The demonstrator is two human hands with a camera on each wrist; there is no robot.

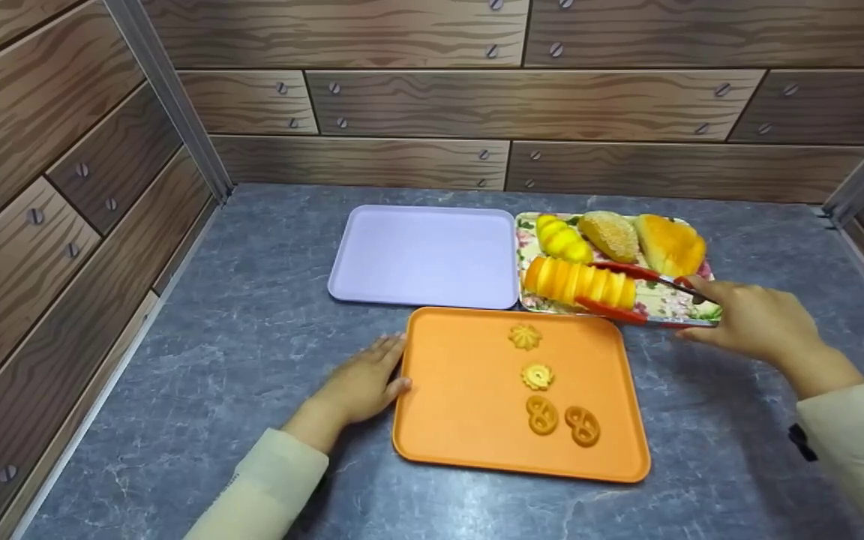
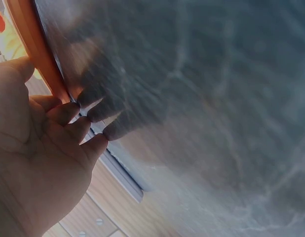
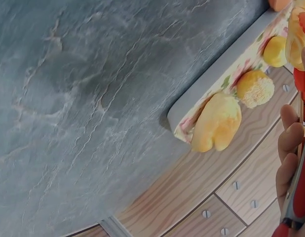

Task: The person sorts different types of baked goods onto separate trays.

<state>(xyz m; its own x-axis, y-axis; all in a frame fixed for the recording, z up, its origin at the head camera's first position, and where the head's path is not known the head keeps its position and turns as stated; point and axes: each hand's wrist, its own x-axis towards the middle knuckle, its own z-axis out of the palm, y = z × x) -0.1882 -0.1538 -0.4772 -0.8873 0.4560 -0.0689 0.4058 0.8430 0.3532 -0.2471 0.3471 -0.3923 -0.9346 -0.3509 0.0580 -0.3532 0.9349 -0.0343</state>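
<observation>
My right hand (image 1: 766,322) grips a pair of red-tipped tongs (image 1: 612,309). The tongs' arms lie on either side of a sliced, orange-yellow loaf (image 1: 563,281) on the floral tray (image 1: 676,304); whether they squeeze it, I cannot tell. Behind the loaf are a yellow twisted bread (image 1: 561,238), a seeded bun (image 1: 610,234) and a golden bread piece (image 1: 670,244). My left hand (image 1: 357,384) touches the left rim of the orange tray (image 1: 458,397), its fingers fairly straight. In the right wrist view the tongs' handle (image 3: 301,182) is partly cut off.
On the orange tray lie two flower-shaped cookies (image 1: 525,337) and two pretzels (image 1: 582,426). A bare lilac tray (image 1: 428,255) stands behind it, beside the floral one. Wood-patterned walls (image 1: 402,101) enclose the grey marbled tabletop (image 1: 252,300) at the back and sides.
</observation>
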